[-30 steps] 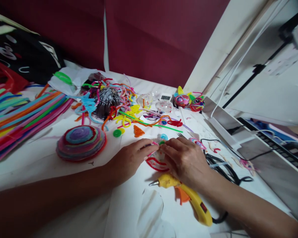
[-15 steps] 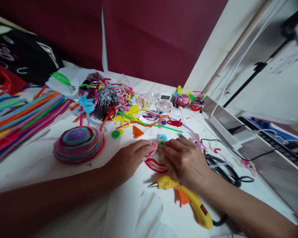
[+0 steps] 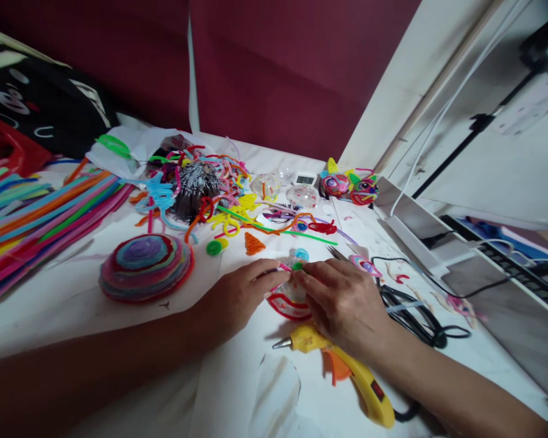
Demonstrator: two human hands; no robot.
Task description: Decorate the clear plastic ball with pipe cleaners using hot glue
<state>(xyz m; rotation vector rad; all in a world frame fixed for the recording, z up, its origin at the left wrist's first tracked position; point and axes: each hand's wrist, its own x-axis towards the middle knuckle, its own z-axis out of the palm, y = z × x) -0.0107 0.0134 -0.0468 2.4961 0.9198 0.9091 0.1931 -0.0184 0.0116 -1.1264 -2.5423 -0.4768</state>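
Note:
Between my hands is a clear plastic dome [image 3: 296,293] with a red pipe-cleaner curve [image 3: 288,309] along its near side. My left hand [image 3: 241,293] closes its thumb and fingers at the dome's left, on a pink pipe cleaner [image 3: 284,267] that mostly hides under them. The bent fingers of my right hand [image 3: 344,298] hold the dome from the right, beside a small green disc [image 3: 296,266]. Just below the right hand lies a yellow glue gun [image 3: 347,365] with its metal nozzle pointing left.
Left is a coiled pipe-cleaner disc [image 3: 144,267], with bundled pipe cleaners [image 3: 50,225] beyond. An orange triangle [image 3: 254,243], clear domes [image 3: 302,196], a small digital clock [image 3: 304,179] and scissors [image 3: 338,253] lie farther back. A black cable [image 3: 411,316] coils at right, beside a white tray [image 3: 411,237].
My left fingers have shifted slightly right over the pink pipe cleaner, covering more of it. The right hand stays on the dome. The whole view has moved slightly.

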